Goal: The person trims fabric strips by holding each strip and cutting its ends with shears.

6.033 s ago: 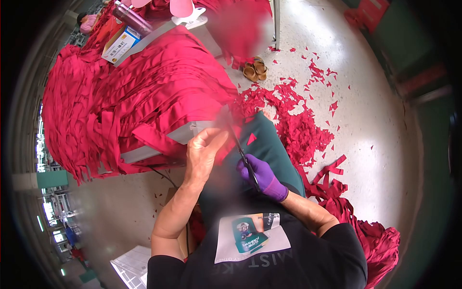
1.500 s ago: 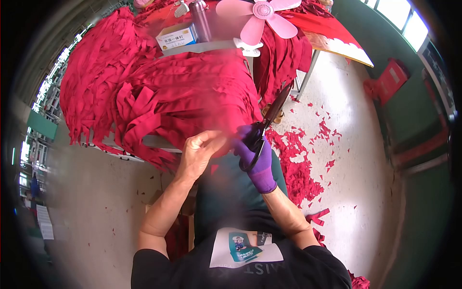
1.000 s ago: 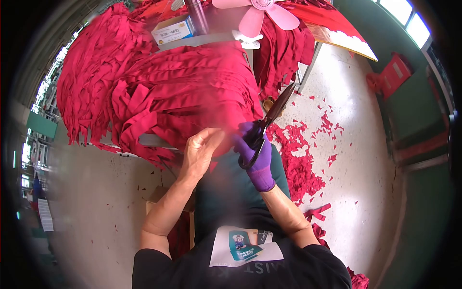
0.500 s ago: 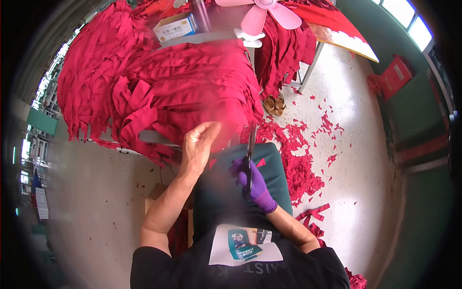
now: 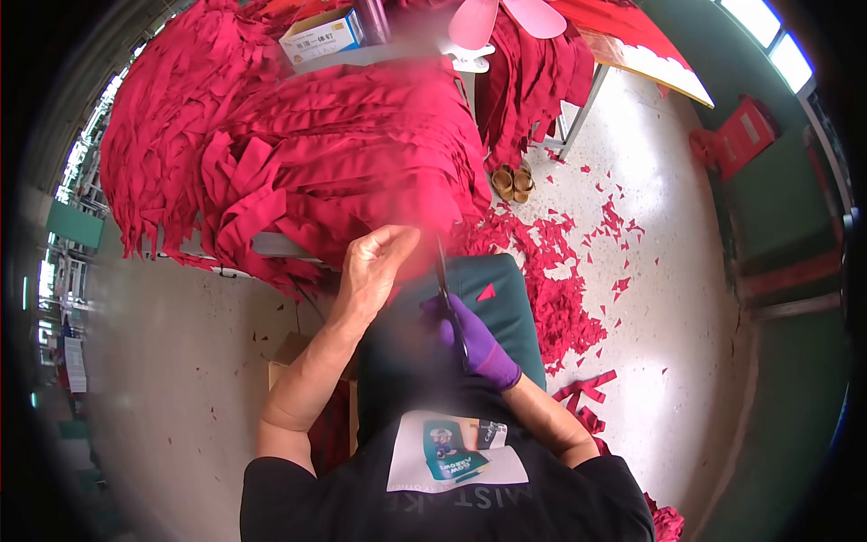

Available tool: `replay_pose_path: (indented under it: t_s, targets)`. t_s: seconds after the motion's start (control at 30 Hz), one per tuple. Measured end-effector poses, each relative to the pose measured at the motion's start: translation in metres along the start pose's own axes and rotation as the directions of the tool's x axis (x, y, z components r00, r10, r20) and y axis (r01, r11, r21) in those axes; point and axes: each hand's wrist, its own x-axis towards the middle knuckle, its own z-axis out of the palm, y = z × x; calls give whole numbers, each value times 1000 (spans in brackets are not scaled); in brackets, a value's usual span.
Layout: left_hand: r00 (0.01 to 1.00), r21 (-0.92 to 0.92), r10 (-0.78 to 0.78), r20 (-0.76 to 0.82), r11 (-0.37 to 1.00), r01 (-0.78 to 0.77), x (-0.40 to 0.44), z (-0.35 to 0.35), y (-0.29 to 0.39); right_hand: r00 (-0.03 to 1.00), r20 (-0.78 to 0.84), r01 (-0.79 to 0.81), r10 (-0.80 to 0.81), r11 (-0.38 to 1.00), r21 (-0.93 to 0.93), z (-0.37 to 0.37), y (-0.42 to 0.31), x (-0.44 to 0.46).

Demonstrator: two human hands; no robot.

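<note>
Head view has the left hand (image 5: 368, 275) raised at the near end of the red strips (image 5: 352, 154), its thumb and fingertips drawn close together; a blur hides whether that grip has hold of cloth, so I cannot tell. Beside it, the right hand (image 5: 485, 348), in a purple glove, has its grip closed around dark scissors (image 5: 444, 275), whose blades point up and away from the body toward the blurred end of the strips. Those strips lie heaped across the bench (image 5: 275, 244) and hang over its near edge. On the green lap (image 5: 506, 316) sits one small triangle (image 5: 488, 292) of red cloth. Behind the heap stand a box (image 5: 321, 38) and a bottle (image 5: 371, 20), with the pink fan (image 5: 533, 16) to their right. Brown sandals (image 5: 512, 183) rest on the floor (image 5: 650, 307), near many red scraps (image 5: 564, 312).
</note>
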Motion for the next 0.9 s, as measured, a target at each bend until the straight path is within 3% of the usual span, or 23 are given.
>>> replay_pose_path:
  t_s: [0.33, 0.47, 0.63, 0.73, 0.83, 0.9]
  targets:
    - [1000, 23, 9, 5, 1000, -9, 2, -2, -5, 986, -70, -156, 153, 987, -37, -3, -5, -4]
    - [1000, -36, -18, 17, 999, 19, 0, -1, -3, 992, -123, -18, -6, 982, -190, -4, 0, -5]
    - [1000, 72, 20, -4, 997, -20, -2, 2, -5, 991, -130, -26, 0, 979, -202, -7, 8, -9]
    - [1000, 153, 10, 24, 988, -14, -3, 3, -1, 986, -144, -107, 85, 982, -158, -5, -1, -12]
    - [998, 249, -24, 54, 969, 10, -4, 3, 1, 984, -167, 42, -69, 987, -158, -4, 5, -6]
    - [998, 280, -22, 57, 960, 5, -4, 4, 2, 989, -145, -29, 4, 985, -171, -6, -5, -6]
